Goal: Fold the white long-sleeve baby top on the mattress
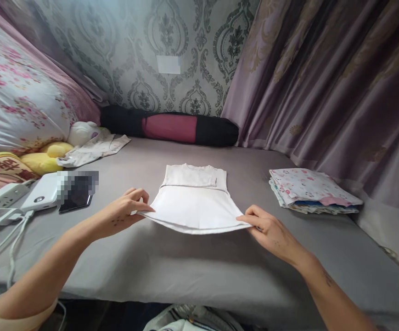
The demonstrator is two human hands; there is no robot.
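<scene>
A small white shirt (195,202) lies in the middle of the bed, its neckline toward the wall and its sleeves folded in across the upper part. My left hand (132,207) pinches the left corner of the near hem between thumb and fingers. At the right corner of that hem, my right hand (264,225) is closed in a similar pinch. Between the two hands the hem is stretched and raised a little off the sheet, with a shadow beneath it.
To the right sits a stack of folded patterned clothes (314,188). On the left are a dark phone (77,195), a white power bank (42,193), a power strip (4,195) with cables, and plush toys (46,158). A black and maroon bolster (170,128) lies along the wall.
</scene>
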